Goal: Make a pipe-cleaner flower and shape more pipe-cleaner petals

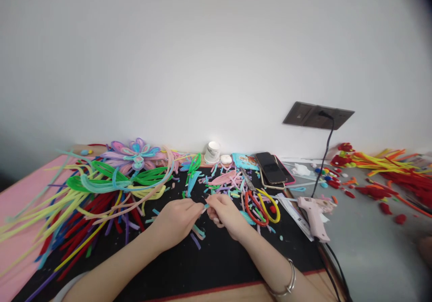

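Observation:
Over the middle of the black mat (222,266), my left hand (180,221) and my right hand (227,213) meet with fingertips pinched. Between them shows a short light-blue piece of pipe cleaner (206,206), mostly covered by the fingers. Just beyond the hands lie a light-blue bundle of pipe cleaner (192,184) and a green looped one (195,163). Cut pink pieces (224,178) are heaped behind my right hand. Under my left hand, a few blue and purple offcuts (195,241) rest on the mat.
Long pipe cleaners (97,212) spread across the left, below a pipe-cleaner flower (137,153). At the back stand a paper cup (213,152) and a phone (271,168). Scissors (261,207) with red and yellow handles lie right. A corded glue gun (315,216) sits farther right.

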Demonstrator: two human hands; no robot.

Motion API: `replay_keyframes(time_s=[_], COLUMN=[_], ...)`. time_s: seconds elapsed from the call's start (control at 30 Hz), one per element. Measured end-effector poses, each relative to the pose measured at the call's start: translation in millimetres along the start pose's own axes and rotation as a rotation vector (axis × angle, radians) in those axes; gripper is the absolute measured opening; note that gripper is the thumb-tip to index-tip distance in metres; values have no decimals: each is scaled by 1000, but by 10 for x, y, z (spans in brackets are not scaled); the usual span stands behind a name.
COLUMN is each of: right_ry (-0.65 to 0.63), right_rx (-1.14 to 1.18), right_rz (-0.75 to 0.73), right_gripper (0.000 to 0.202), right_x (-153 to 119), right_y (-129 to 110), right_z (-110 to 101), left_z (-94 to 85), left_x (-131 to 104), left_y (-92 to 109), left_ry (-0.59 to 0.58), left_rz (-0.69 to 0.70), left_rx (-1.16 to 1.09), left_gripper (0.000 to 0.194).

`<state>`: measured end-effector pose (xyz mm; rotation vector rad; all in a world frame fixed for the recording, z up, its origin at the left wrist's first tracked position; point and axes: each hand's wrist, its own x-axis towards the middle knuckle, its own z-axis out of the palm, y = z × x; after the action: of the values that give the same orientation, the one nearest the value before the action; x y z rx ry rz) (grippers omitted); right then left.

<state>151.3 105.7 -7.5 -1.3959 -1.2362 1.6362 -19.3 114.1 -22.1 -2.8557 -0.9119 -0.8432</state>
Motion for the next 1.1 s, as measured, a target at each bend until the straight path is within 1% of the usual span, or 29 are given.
replay_keyframes(time_s=[0.07,0.2,0.27,0.33,0.43,0.47,0.53,0.63,0.7,0.83,0.9,0.93,0.97,1.0,1.03,1.07,1.1], right_ry=[17,-41,-61,-67,-52,-42,-29,-25,-24,-30,-33,-30,-27,-31,-45,-68,-97], right_rx=[-13,37,38,-38,-252,-319,-408,-440,-427,-416,-430,-431,-420,-394,-353,-301,-242], right_rz=[23,61,56,-3,-181,-243,-339,-437,-489,-586,-639,-657,-662,-651,-621,-569,-499], right_gripper=[28,28,26,24,25,26,27,28,29,30,31,32,32,32,33,34,36], right_x=[-8,-27,-30,-29,-35,-43,-69,-127,-170,-248,-267,-267,-257,-238,-210,-175,-136], right_y=[-15,-41,-44,-42,-48,-56,-82,-129,-153,-175,-179,-178,-174,-165,-151,-132,-108], right_z=[9,10,-1,-21,-54,-62,-70,-58,-42,-17,-17,-21,-28,-39,-53,-70,-88], left_z=[11,-5,0,12,6,-9,-58,-133,-141,-36,24,42,46,38,17,-13,-47], left_x=[5,19,12,2,6,16,48,96,105,66,47,42,43,48,56,66,77], left_y=[5,26,33,34,32,33,37,55,78,145,174,182,184,180,171,156,139], left_ry=[7,4,-9,-36,-86,-107,-160,-231,-238,-222,-241,-249,-251,-245,-236,-226,-215], left_rz=[43,60,58,50,-16,-62,-185,-395,-502,-671,-715,-723,-728,-729,-716,-687,-642], left_rx=[56,98,98,82,-26,-109,-350,-816,-1139,-1753,-1967,-2020,-2026,-1980,-1875,-1714,-1506], left_gripper=[27,26,27,27,29,30,33,36,36,29,28,29,29,30,31,32,33])
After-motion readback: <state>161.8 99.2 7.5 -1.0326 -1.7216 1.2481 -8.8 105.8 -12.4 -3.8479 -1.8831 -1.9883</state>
